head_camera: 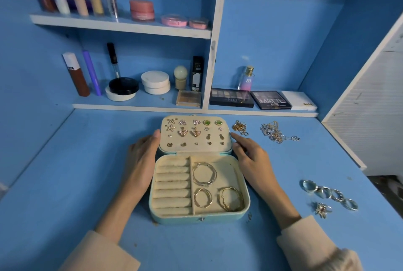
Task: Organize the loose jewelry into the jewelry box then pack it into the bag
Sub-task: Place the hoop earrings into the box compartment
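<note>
A pale green jewelry box (198, 219) lies open in the middle of the blue table (65, 172), its front edge near the person. Its lid (195, 133) is folded back on the far side, and rows of earrings (189, 132) are pinned to its cream lining. In the base, the left half holds cream ring rolls (172, 185). The right half is one open compartment with three hoops (205, 174) lying flat: one silver at the far end, two gold nearer.

The left hand (141, 161) lies along the left side of the box with its fingers straight and together, the fingertips reaching the left edge of the lid. It holds nothing. The right hand (250, 157) rests at the right side of the box, fingers stretched out and slightly spread, the tips touching the lid's right edge near the hinge. It holds nothing either.

Loose pieces lie on the table to the right of the box. A small gold chain heap (239, 127) sits just beside the lid, and a tangle of necklaces (274, 132) lies farther right. Nearer the person, well apart from the box, is a row of silver rings (329, 193), with one ornate piece (321, 209) just beside them.

Behind the table, shelves (122, 25) carry cosmetics, eyeshadow palettes (231, 98) and a perfume bottle (247, 77).
</note>
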{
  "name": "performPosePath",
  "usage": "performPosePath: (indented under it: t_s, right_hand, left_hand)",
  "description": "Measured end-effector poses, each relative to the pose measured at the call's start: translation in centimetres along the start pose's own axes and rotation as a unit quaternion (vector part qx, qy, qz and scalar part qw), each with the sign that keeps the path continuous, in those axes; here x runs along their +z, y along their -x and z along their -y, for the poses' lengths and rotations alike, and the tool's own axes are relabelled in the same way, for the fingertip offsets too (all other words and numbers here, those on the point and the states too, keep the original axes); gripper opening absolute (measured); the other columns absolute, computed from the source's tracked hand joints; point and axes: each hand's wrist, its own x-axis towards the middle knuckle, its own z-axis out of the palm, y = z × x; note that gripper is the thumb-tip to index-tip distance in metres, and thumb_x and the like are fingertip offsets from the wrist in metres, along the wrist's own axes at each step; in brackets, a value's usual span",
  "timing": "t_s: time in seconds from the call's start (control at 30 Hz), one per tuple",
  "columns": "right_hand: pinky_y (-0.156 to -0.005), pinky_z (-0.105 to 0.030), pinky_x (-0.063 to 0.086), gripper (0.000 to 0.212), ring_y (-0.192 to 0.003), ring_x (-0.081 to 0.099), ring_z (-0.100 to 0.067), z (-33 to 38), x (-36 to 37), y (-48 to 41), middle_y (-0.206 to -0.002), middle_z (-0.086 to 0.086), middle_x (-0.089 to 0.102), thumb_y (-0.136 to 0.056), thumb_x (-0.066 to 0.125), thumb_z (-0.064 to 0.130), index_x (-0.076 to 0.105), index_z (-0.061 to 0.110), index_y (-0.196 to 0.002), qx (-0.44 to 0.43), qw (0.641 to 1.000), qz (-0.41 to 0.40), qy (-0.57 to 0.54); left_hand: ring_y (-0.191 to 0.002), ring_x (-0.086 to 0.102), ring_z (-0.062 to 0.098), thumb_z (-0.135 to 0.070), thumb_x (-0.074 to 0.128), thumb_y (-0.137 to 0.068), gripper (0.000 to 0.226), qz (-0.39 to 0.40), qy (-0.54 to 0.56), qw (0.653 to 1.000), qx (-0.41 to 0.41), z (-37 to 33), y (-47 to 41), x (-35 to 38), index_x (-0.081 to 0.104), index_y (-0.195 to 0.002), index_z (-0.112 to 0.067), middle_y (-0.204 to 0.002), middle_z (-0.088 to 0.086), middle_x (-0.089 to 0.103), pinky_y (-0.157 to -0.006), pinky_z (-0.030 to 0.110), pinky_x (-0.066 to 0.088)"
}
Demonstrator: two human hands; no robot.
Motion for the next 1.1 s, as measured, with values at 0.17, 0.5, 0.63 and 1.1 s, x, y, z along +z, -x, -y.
performPosePath:
  t_s: [0.17,0.5,0.63,1.1]
  right_hand:
    - [-0.096,-0.039,0.043,0.034,-0.112,0.053,-0.02,0.0,0.0,-0.1,-0.117,-0.002,0.062,-0.097,0.046,0.02,0.056,0.02,-0.129,-0.004,1.0,-0.002,0.003]
    - [-0.078,-0.024,0.045,0.029,-0.09,0.055,-0.013,0.3,-0.3,-0.2,-0.102,-0.004,0.059,-0.095,0.05,0.018,0.06,0.022,-0.123,0.013,0.997,-0.015,-0.074]
    - [-0.073,-0.017,0.044,0.017,-0.08,0.055,-0.001,1.0,-0.6,0.0,-0.1,0.001,0.062,-0.092,0.057,0.017,0.065,0.03,-0.098,0.008,0.988,-0.022,-0.153]
    - [-0.075,-0.036,0.036,0.009,-0.075,0.051,-0.021,1.3,-3.7,0.9,-0.08,-0.009,0.065,-0.064,0.07,0.02,0.072,0.023,-0.073,-0.008,0.963,0.092,-0.253]
  left_hand:
    - [-0.115,0.033,0.002,-0.05,0.036,-0.098,0.022,0.016,0.039,0.999,-0.021,0.2,-0.4,-0.2,0.057,-0.098,-0.044,-0.105,-0.026,0.048,-0.101,0.026,0.024]
    - [-0.135,0.033,0.01,-0.061,0.035,-0.09,0.049,0.052,0.238,0.969,-0.029,-0.4,-0.4,-1.5,0.069,-0.111,-0.034,-0.146,-0.01,0.043,-0.115,0.039,0.02]
    - [-0.13,0.041,0.009,-0.048,0.028,-0.097,0.053,0.043,0.308,0.95,-0.029,-1.0,-0.2,-1.8,0.077,-0.093,-0.03,-0.127,-0.009,0.062,-0.109,0.036,0.026]
    - [-0.11,0.057,0.016,-0.045,0.031,-0.096,0.048,-0.005,0.374,0.926,-0.044,-1.0,-0.4,-1.9,0.065,-0.089,-0.012,-0.1,0.001,0.071,-0.091,0.032,0.036]
